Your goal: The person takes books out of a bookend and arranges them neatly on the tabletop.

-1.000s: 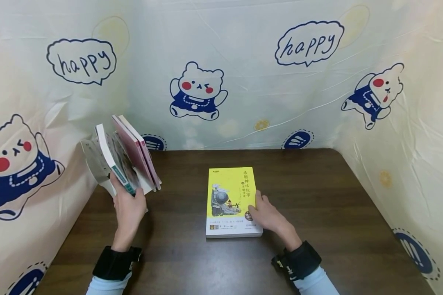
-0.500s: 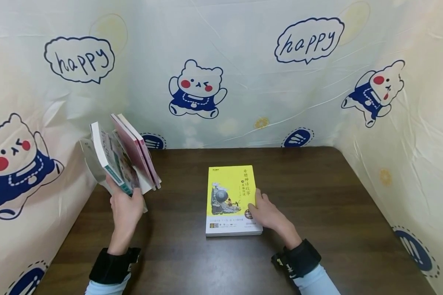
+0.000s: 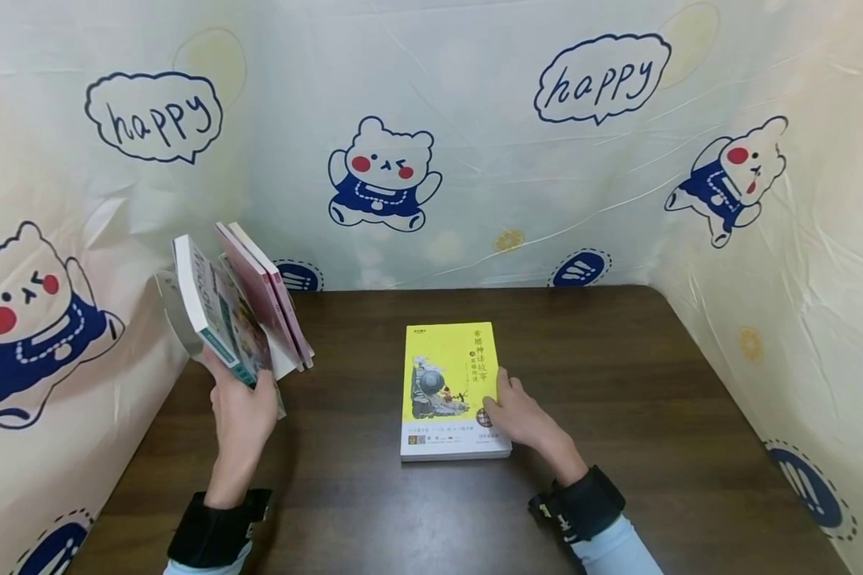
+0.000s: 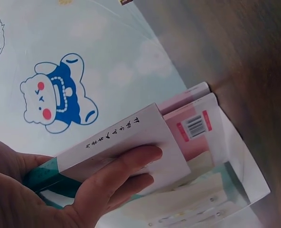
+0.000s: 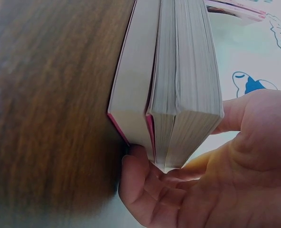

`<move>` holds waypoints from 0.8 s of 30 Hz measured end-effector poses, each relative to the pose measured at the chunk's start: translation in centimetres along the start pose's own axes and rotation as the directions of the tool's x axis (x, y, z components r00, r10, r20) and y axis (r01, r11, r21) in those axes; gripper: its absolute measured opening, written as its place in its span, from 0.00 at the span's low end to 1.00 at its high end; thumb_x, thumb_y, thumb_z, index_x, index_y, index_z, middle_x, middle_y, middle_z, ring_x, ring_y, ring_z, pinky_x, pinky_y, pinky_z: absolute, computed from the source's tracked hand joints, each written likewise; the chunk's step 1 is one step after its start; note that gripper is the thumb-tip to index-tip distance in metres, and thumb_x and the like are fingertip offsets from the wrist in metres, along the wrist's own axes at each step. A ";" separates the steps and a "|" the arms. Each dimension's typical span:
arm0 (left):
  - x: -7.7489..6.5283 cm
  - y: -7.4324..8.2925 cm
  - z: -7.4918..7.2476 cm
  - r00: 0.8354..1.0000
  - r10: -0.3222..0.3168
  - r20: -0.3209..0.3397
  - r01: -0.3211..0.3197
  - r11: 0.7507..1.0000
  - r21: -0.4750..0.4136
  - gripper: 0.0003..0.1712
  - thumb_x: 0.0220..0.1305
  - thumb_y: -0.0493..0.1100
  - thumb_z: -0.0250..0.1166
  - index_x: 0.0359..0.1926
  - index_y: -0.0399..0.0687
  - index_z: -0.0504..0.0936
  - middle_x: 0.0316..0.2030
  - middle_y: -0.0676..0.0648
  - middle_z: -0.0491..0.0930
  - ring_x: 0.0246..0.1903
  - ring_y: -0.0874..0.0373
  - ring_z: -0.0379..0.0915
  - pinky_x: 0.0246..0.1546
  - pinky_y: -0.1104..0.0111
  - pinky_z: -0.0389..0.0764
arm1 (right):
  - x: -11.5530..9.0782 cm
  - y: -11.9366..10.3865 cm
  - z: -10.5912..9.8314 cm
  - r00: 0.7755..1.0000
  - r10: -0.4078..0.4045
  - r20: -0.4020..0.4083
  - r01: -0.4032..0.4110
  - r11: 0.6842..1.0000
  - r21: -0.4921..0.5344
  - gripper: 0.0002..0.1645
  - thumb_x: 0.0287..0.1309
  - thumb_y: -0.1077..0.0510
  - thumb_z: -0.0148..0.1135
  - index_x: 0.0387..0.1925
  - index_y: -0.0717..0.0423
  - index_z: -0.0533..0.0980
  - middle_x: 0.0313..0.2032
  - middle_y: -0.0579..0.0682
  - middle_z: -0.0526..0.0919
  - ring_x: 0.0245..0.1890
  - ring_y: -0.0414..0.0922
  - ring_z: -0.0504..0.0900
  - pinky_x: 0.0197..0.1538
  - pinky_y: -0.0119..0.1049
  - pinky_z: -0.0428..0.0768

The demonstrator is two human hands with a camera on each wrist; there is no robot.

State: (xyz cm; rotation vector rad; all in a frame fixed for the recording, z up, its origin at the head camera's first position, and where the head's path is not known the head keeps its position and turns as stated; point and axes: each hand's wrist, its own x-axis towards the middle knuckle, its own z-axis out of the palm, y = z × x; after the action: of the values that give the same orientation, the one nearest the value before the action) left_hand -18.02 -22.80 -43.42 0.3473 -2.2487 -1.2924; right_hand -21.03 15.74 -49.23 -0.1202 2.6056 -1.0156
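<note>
On the left, my left hand (image 3: pixel 243 415) grips the lower end of a book (image 3: pixel 223 307) with a white and teal spine, thumb on one side and fingers on the other. In the left wrist view the book's white part (image 4: pixel 126 137) tilts beside pink books (image 4: pixel 197 121). At the middle of the table lies a yellow-and-white book (image 3: pixel 445 383), cover up. The right wrist view shows it as the top of a stack of books (image 5: pixel 192 61). My right hand (image 3: pixel 528 415) holds the stack's right edge, thumb over the cover and fingers curled at the side.
The pink books (image 3: pixel 259 279) lean at the table's back left. A pale grey-white holder (image 3: pixel 176 311) stands beside them, partly hidden by the held book. Behind the dark wooden table (image 3: pixel 603 343) hangs a printed cloth (image 3: pixel 488 160) on three sides.
My left hand has drawn slightly toward me and left with the white-and-teal book, widening its gap from the pink books. The right hand and stack stay in place.
</note>
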 end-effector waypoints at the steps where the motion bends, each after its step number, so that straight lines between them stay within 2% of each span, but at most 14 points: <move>1: 0.0 0.1 -0.1 1.000 0.001 -0.001 -0.001 1.000 0.000 0.53 0.72 0.32 0.54 0.85 0.63 0.35 0.77 0.30 0.60 0.67 0.29 0.67 0.57 0.31 0.71 | 0.0 0.0 0.0 1.000 0.000 0.000 0.000 1.000 0.000 0.45 0.80 0.50 0.47 0.83 0.66 0.41 0.73 0.70 0.60 0.58 0.59 0.72 0.56 0.53 0.73; 13: -0.4 0.8 -0.7 1.000 -0.026 0.007 0.026 1.000 0.002 0.50 0.74 0.36 0.53 0.85 0.62 0.35 0.78 0.31 0.57 0.68 0.28 0.65 0.58 0.29 0.69 | -0.1 -0.2 0.0 1.000 -0.003 -0.009 0.003 1.000 0.003 0.45 0.80 0.51 0.48 0.83 0.67 0.42 0.72 0.70 0.61 0.57 0.59 0.73 0.55 0.53 0.73; 24: -1.0 1.3 -1.0 1.000 -0.022 0.014 0.022 1.000 0.002 0.48 0.75 0.38 0.53 0.85 0.62 0.36 0.78 0.31 0.57 0.68 0.28 0.65 0.58 0.28 0.69 | -0.2 -0.1 -0.1 1.000 -0.006 -0.007 0.006 1.000 0.006 0.45 0.80 0.51 0.47 0.83 0.67 0.41 0.73 0.70 0.60 0.58 0.59 0.72 0.56 0.54 0.72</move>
State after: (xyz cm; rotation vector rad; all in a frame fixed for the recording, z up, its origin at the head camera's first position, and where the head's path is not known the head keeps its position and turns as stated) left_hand -16.62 -22.39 -42.18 0.3659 -2.2638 -1.3087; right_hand -20.91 15.74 -49.00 -0.1235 2.6096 -1.0275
